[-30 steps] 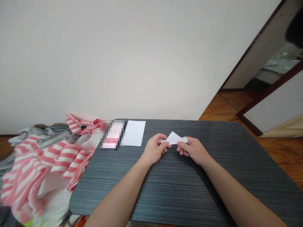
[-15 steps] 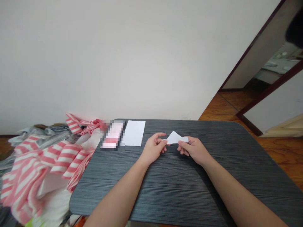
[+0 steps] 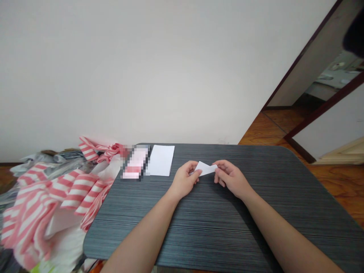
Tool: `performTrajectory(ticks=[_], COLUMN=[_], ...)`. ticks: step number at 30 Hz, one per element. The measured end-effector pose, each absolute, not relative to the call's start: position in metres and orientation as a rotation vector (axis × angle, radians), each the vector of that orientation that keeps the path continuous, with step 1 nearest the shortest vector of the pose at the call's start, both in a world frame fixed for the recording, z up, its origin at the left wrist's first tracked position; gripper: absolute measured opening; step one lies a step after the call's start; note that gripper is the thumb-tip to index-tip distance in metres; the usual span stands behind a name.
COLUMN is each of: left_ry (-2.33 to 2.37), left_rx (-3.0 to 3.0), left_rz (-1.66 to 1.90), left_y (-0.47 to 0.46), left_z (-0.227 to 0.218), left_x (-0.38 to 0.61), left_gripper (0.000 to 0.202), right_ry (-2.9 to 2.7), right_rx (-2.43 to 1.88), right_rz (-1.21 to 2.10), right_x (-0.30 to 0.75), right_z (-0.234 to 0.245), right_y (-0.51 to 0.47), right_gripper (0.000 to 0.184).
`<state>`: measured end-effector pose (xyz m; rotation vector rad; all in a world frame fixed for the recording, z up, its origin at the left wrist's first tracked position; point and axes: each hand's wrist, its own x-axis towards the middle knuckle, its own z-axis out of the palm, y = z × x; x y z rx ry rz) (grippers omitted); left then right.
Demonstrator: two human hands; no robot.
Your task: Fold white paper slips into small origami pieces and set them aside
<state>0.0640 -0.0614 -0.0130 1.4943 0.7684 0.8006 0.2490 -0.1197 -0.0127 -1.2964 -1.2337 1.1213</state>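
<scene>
A small folded piece of white paper (image 3: 204,168), with a pointed peak and a narrow strip running right, is held above the dark table (image 3: 216,227). My left hand (image 3: 186,178) pinches its left part, thumb on the near face and fingers behind. At the strip's right end, my right hand (image 3: 229,176) has its thumb and index finger closed on the tip, the other fingers curled below. Parts of the paper are hidden by my fingers.
Left of my hands lie a stack of white paper (image 3: 161,160) and a blurred-out pink and white item (image 3: 135,162). Red-and-white striped cloth (image 3: 79,189) is heaped beside the table's left edge. A white wall (image 3: 159,76) stands behind; a doorway opens at the right.
The folded paper has shifted left and tilted, its right end now higher. My left hand grips it further in, while my right hand has moved out to the strip's tip.
</scene>
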Motion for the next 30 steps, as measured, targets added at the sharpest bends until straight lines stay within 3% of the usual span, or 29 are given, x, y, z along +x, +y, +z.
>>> performTrajectory(ticks=[23,30], left_ry=[0.792,0.791], left_rx=[1.583,1.846], left_rz=[0.758,0.787], left_y=[-0.062,-0.066], left_z=[-0.013,0.001], left_x=[0.063,0.061], left_gripper=[0.021,0.017], right_ry=[-1.363,-1.545], right_rx=[-1.342,-1.413], right_rz=[1.021,0.788], right_x=[0.255,0.253], right_z=[-0.017,-0.009], right_y=[-0.119,-0.119], right_gripper=[0.02,0.016])
